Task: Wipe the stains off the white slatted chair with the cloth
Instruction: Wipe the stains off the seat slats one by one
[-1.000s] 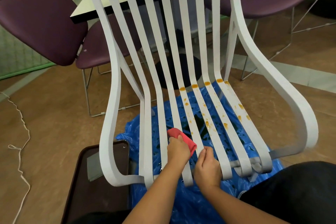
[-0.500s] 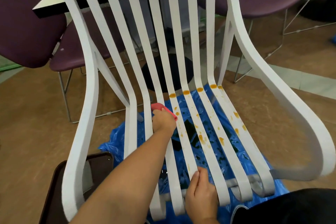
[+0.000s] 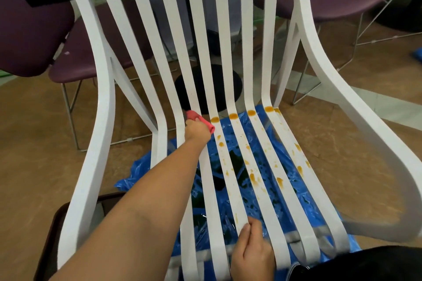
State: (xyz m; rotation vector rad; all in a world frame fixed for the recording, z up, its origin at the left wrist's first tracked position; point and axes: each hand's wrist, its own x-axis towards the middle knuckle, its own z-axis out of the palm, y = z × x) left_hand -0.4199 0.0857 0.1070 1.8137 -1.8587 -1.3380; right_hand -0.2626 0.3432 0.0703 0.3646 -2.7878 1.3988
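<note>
Head view: our left hand [image 3: 197,130] grips the cloth [image 3: 202,120], surely soft and light, bunched on a slat [image 3: 194,89] at the bend of the chair [image 3: 105,98] beside the stains [image 3: 233,116], our right hand [image 3: 253,255] holding a stiff front slat [image 3: 239,207]

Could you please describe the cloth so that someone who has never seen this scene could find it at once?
Start from the white chair and follow its slats to the bend where seat meets back. There the left hand grips the cloth, just left of a row of round orange stains. It is the only pinkish-red thing in sight.
</note>
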